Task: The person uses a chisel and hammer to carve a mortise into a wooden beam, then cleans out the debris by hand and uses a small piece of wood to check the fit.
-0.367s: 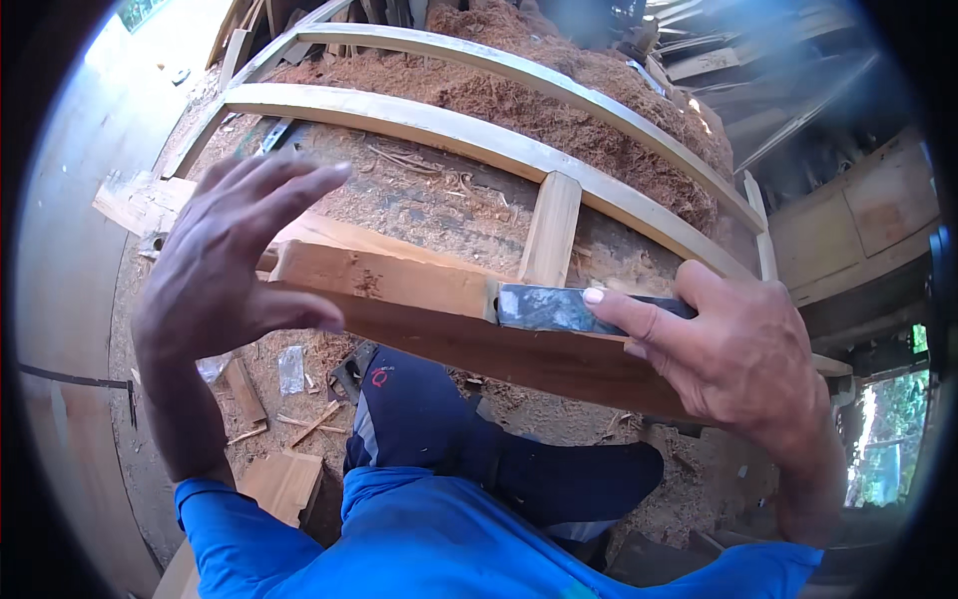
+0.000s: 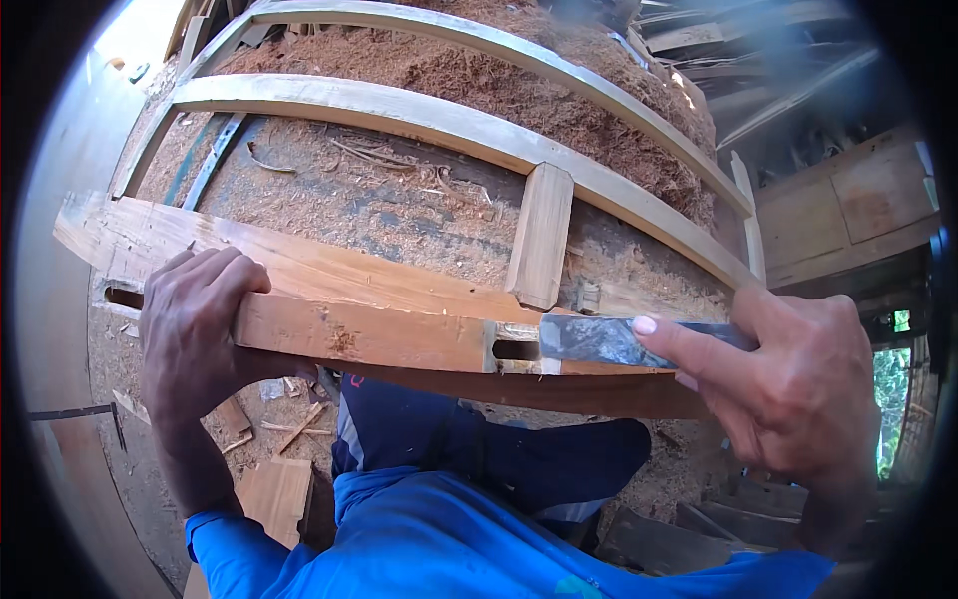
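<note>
A thick reddish wooden board (image 2: 389, 332) spans the foreground on edge, a rounded mortise slot (image 2: 516, 349) cut in its top edge. My left hand (image 2: 200, 319) is closed round the board's left part, fingers curled over the top. My right hand (image 2: 793, 384) grips a flat, worn grey bar (image 2: 609, 341), thumb and fingers on it, lying along the edge just right of the slot. Behind lies a paler plank (image 2: 339, 270) with another slot (image 2: 124, 298) at its left end.
Beyond, a pale slatted wooden frame (image 2: 389, 110) with a short post (image 2: 539, 230) stands before heaped shavings (image 2: 469, 40). My bent leg in dark trousers (image 2: 539, 459) is below the board. Offcuts (image 2: 274, 489) lie lower left, a plywood panel (image 2: 75, 230) at far left.
My left hand has come down from raised, spread fingers to grip the board. My right hand and the bar have moved right, uncovering more of the slot; the view has shifted slightly.
</note>
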The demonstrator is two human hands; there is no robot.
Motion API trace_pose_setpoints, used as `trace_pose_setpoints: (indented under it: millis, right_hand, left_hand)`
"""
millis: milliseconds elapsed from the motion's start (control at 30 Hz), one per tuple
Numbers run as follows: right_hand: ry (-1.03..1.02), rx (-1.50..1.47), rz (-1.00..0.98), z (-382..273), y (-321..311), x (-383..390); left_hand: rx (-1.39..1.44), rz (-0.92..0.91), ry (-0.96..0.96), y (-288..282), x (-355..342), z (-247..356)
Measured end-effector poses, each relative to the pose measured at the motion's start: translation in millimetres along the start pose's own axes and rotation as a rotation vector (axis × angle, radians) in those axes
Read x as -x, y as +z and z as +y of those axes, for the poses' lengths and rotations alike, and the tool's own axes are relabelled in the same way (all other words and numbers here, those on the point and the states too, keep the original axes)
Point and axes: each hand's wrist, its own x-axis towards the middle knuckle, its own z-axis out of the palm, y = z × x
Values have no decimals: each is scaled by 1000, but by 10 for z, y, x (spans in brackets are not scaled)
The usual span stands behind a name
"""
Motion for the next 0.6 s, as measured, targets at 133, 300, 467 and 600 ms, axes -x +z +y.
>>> trace_pose_setpoints:
  millis: [133, 300, 467, 600]
  right_hand:
    - [31, 51, -94, -63, -176, 21]
    - [-27, -41, -29, 99, 111, -40]
    - [-40, -65, -9, 160, 204, -34]
    - [-82, -141, 25, 222, 290, -70]
  left_hand:
    - [34, 70, 70, 39, -68, -19]
    - [-67, 120, 54, 29, -18, 14]
    - [-43, 148, 89, 48, -35, 3]
    - [-38, 159, 92, 60, -32, -9]
